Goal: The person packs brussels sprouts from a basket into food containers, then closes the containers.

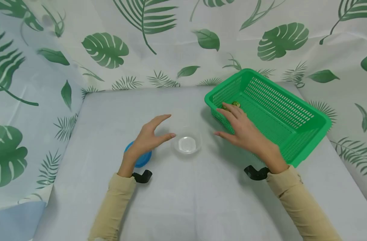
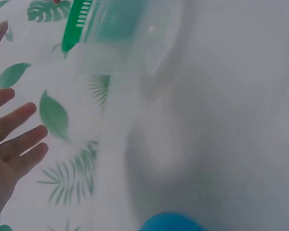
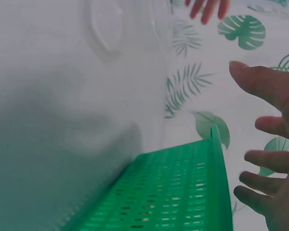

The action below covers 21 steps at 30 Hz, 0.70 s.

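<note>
A clear plastic container (image 1: 187, 144) stands upright at the middle of the table, between the two hands. My left hand (image 1: 148, 135) hovers to its left with fingers spread and nothing held. Below that hand, partly hidden by it, lies a blue round lid (image 1: 143, 160). My right hand (image 1: 242, 129) is held over the near left side of the green basket (image 1: 314, 140), fingers apart and holding nothing. Inside the basket, by the right fingertips, are small yellow-green things (image 1: 236, 104), partly covered by the hand.
The green basket sits at an angle on the right of the white-covered table (image 1: 171, 207). Leaf-patterned sheets (image 1: 168, 43) hang behind the table and along both sides. A black wrist mount (image 1: 257, 172) juts inward from the right wrist, another from the left.
</note>
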{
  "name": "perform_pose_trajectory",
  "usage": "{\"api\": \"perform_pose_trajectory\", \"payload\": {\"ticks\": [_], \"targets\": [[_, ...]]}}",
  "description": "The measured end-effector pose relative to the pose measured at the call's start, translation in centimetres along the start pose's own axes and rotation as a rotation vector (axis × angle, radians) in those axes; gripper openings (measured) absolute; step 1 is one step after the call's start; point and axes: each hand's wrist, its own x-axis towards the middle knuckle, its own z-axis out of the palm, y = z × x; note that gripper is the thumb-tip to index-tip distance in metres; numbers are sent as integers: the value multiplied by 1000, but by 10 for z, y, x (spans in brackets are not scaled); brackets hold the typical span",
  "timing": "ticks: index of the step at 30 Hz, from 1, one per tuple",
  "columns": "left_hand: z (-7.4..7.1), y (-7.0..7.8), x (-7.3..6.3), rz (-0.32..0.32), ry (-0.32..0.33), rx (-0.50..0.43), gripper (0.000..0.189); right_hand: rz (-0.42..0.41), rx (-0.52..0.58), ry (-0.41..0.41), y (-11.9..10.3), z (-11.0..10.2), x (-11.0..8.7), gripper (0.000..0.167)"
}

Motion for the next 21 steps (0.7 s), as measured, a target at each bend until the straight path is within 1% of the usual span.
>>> {"api": "perform_pose_trajectory", "payload": {"ticks": [2, 6, 8, 12, 17, 21], "targets": [[9, -3, 2, -9, -7, -48, 76, -5, 3, -16, 0, -3, 1, 77], [24, -11, 4, -22, -46, -113, 81, -9, 18, -49, -2, -8, 1, 76], [30, -13, 5, -23, -70, -151, 84, 3, 31, -64, -3, -10, 1, 75], [39, -17, 4, -59, -102, -202, 89, 24, 65, -88, -4, -13, 2, 70], [48, -19, 5, -101, -138, -181, 95, 40, 81, -130, -3, -21, 5, 67], [54, -19, 6, -109, -153, -177, 98, 72, 92, -160, -1, -32, 10, 67]]}}
